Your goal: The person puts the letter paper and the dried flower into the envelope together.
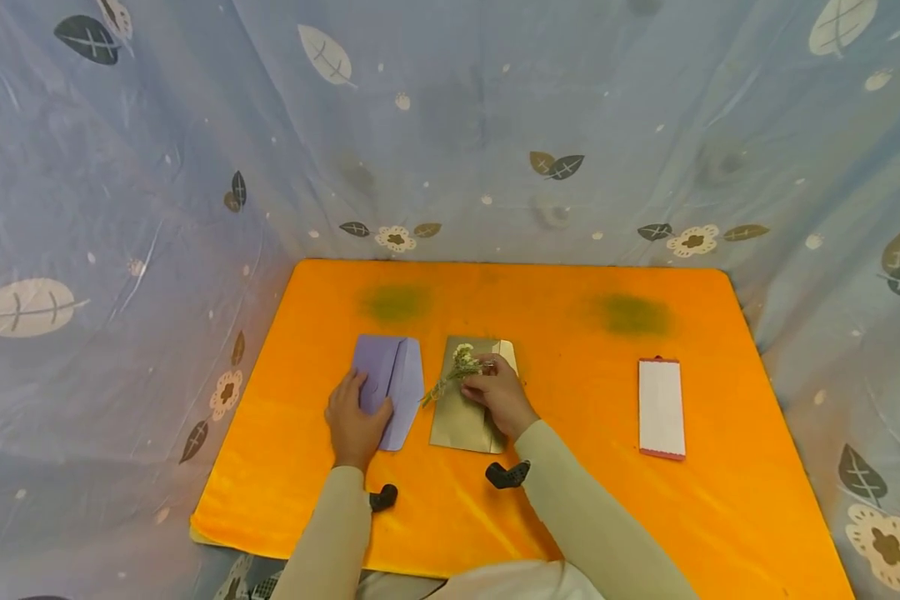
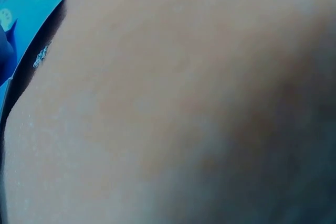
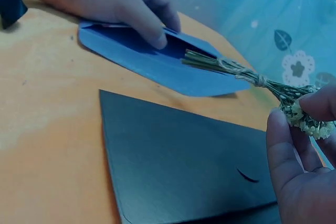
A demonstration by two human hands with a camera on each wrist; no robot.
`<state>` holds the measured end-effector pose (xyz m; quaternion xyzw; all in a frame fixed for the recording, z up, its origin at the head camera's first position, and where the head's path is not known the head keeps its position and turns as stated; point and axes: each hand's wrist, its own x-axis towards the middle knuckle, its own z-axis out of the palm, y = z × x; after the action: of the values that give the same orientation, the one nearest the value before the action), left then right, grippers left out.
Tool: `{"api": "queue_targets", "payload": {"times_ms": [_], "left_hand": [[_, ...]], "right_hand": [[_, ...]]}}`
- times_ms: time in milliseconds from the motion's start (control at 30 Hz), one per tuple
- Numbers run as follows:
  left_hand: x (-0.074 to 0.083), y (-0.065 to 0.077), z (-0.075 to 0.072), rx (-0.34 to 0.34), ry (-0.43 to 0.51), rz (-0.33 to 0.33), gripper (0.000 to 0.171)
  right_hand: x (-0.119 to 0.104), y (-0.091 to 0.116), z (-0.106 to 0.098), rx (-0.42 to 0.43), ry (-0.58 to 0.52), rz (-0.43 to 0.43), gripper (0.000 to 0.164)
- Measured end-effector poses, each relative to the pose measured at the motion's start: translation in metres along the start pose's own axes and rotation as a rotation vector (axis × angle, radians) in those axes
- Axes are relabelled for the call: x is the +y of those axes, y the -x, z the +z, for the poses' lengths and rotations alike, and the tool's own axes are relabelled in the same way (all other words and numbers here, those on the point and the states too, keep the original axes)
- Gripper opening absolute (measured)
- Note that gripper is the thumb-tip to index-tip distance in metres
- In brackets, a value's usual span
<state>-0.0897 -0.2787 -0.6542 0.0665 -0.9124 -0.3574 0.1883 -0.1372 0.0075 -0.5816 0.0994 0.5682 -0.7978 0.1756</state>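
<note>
A purple envelope [image 1: 378, 358] lies with its flap side up, flap folded out to the right. My left hand [image 1: 356, 425] grips it, thumb by the mouth and fingers toward its left side. In the right wrist view the envelope [image 3: 184, 80] looks blue, and its mouth gapes beside the thumb. My right hand [image 1: 501, 396] pinches a small bunch of dried flowers [image 1: 463, 362] by the blossom end. The twine-tied stems [image 3: 260, 80] point toward the purple envelope, apart from it. Beneath the right hand lies a gold envelope [image 1: 453, 421]. Skin fills most of the left wrist view.
Toward the right of the orange-covered table [image 1: 570, 383] lies a white rectangular item [image 1: 660, 408] with red ends. A pale blue curtain [image 1: 480, 125] with leaf and flower prints encloses the back and sides.
</note>
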Motion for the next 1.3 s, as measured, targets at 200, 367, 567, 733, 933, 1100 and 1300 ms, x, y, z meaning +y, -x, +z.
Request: {"api": "queue_targets", "payload": {"times_ms": [200,367,567,733,933,1100,1300], "left_hand": [[0.0,-0.001,0.001,0.002,0.02,-0.005,0.063],[0.002,0.0,0.0,0.007,0.041,-0.011,0.062],[0.005,0.0,-0.001,0.021,0.046,-0.01,0.063],[0.005,-0.001,-0.001,0.028,0.045,-0.011,0.062],[0.006,0.0,-0.003,0.022,0.044,-0.02,0.061],[0.004,0.0,-0.002,0.024,0.037,-0.03,0.06],[0.005,-0.001,-0.002,0.031,0.054,-0.014,0.059]], "right_hand": [[0.007,-0.002,0.012,-0.009,0.039,0.003,0.045],[0.011,-0.004,0.02,0.005,0.064,0.003,0.043],[0.014,-0.007,0.029,0.024,0.075,-0.011,0.039],[0.018,-0.01,0.034,0.032,0.08,-0.018,0.037],[0.019,-0.012,0.042,0.038,0.097,0.0,0.037],[0.02,-0.012,0.048,0.034,0.096,-0.01,0.036],[0.024,-0.012,0.055,0.044,0.13,0.006,0.037]]}}
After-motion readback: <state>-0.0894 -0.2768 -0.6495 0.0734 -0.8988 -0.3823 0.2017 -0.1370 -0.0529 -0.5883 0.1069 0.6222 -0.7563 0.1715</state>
